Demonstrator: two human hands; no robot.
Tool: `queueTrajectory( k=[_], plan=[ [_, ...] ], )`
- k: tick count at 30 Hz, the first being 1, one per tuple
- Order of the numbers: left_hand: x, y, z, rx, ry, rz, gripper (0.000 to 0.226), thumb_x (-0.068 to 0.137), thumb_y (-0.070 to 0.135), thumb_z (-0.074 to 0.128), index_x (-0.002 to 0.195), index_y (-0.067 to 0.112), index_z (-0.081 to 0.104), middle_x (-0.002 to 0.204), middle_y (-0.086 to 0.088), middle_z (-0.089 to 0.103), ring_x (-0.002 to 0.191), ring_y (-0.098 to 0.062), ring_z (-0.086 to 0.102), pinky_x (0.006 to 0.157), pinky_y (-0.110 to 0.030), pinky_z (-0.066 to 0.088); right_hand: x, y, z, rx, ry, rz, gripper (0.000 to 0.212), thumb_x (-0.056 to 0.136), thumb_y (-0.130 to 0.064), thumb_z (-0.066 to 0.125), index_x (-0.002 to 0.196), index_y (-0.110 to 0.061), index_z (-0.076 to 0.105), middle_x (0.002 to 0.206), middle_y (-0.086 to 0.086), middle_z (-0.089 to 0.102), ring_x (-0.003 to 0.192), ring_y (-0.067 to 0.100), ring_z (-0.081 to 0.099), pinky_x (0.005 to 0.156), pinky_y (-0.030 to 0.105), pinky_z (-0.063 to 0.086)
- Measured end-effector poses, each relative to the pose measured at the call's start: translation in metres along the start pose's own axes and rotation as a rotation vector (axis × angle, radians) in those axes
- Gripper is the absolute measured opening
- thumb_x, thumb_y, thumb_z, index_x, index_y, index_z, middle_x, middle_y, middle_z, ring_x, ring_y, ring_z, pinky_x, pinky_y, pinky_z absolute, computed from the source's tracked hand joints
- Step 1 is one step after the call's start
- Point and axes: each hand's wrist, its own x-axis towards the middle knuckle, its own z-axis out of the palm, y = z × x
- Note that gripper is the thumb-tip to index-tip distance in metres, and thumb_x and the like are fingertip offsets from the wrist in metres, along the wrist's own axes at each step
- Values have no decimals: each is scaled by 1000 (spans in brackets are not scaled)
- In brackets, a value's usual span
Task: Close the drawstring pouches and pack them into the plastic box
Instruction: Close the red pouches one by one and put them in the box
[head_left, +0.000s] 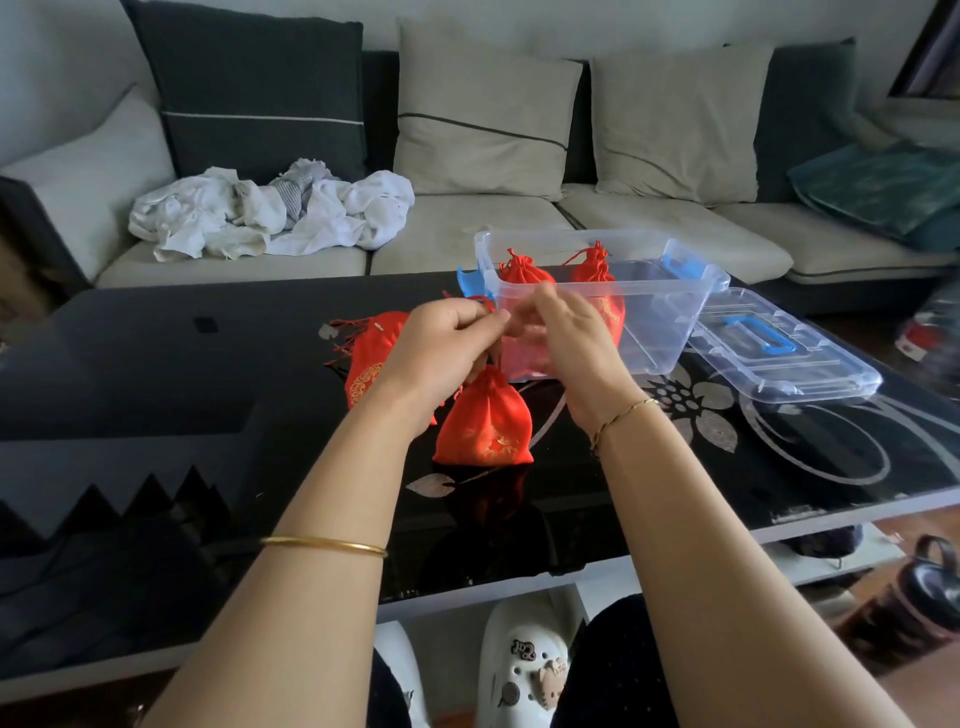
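The red pouch (485, 421) hangs just below the fingers (483, 325), its neck gathered tight and its gold-printed body bulging beneath. Whether its base touches the counter (156, 364) I cannot tell. Both hands meet above it. The left hand (447, 343) has its fingers curled in, pinching the top of the pouch. The right hand (566, 332) faces it, fingertips bent and pinching the same spot from the other side.

Just left of the fingers, a pile of flat red pouches (371, 358) lies on the counter, cords trailing out. Directly beyond the fingers stands the clear plastic box (670, 312), lid off, with blue latches at its ends. Inside it are two closed pouches: one (524, 275) just behind the fingertips, the other (597, 280) a little to their right. Further right of the fingers, beside the box, its clear lid (779, 358) lies flat, blue handle up.

Well beyond the fingers is a sofa (467, 223) with a heap of white laundry (270, 213).
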Motion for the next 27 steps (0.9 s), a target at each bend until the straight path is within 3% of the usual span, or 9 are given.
queueTrajectory(
  k=[4, 8, 13, 16, 18, 21, 23, 25, 27],
  plan=[
    [2, -2, 0, -40, -11, -19, 21, 93, 18, 55, 81, 16, 72, 62, 5, 57, 54, -6, 46, 55, -22, 39, -2, 7, 0, -68, -149, 94, 31, 100, -30, 38, 83, -17, 59, 76, -2, 60, 67, 11, 53, 66, 29, 43],
    [2, -3, -1, -77, -27, -41, 22, 94, 17, 55, 80, 16, 72, 63, 5, 57, 55, -6, 47, 55, -22, 38, -1, 7, -3, 68, -177, 136, 27, 98, -28, 46, 80, -16, 62, 70, 0, 58, 61, 9, 51, 62, 25, 41],
    [3, -5, -2, -78, -5, -23, 21, 94, 17, 54, 82, 18, 72, 73, 2, 63, 65, -8, 56, 64, -22, 45, -1, 7, -7, -1, -162, 92, 24, 97, -19, 50, 85, -2, 60, 76, 14, 52, 67, 20, 47, 65, 30, 43],
    [3, -6, -3, -139, 62, -34, 18, 94, 12, 54, 90, 17, 71, 75, 0, 68, 64, -6, 61, 63, -18, 49, -1, 3, -9, 11, -117, 69, 26, 98, -19, 48, 78, -6, 59, 73, 11, 52, 70, 22, 50, 71, 36, 44],
    [4, -7, -3, -177, 92, -45, 17, 92, 8, 56, 89, 16, 71, 80, -1, 69, 66, -4, 62, 65, -17, 49, -2, 0, -13, 25, -188, 92, 26, 97, -20, 49, 76, -8, 59, 68, 6, 51, 65, 17, 50, 70, 33, 46],
    [4, -8, -5, -149, 93, -53, 19, 87, 1, 60, 83, 17, 70, 83, -2, 69, 76, -12, 62, 77, -26, 50, -8, -2, -20, -236, -349, 171, 25, 94, -23, 53, 76, -10, 63, 65, 1, 56, 62, 11, 54, 67, 26, 50],
    [3, -6, -6, -64, 59, -28, 22, 85, -2, 61, 82, 19, 69, 85, -4, 69, 82, -16, 63, 81, -30, 51, -7, 0, -19, -352, -299, 151, 25, 94, -27, 53, 77, -14, 65, 69, -2, 61, 65, 8, 56, 64, 22, 49],
    [3, -5, -6, 78, 13, 49, 24, 85, -2, 60, 87, 21, 67, 87, 0, 67, 84, -13, 63, 80, -25, 52, -1, 4, -14, -273, -129, 32, 23, 96, -24, 49, 85, -13, 66, 78, -1, 64, 71, 10, 58, 61, 20, 49],
    [3, -3, -5, 256, -10, 177, 26, 85, -2, 60, 94, 21, 67, 85, 7, 64, 82, -6, 61, 77, -15, 50, 4, 7, -10, -112, -78, -30, 25, 99, -15, 41, 99, -8, 65, 86, 4, 66, 80, 16, 61, 69, 28, 49]
  ],
)
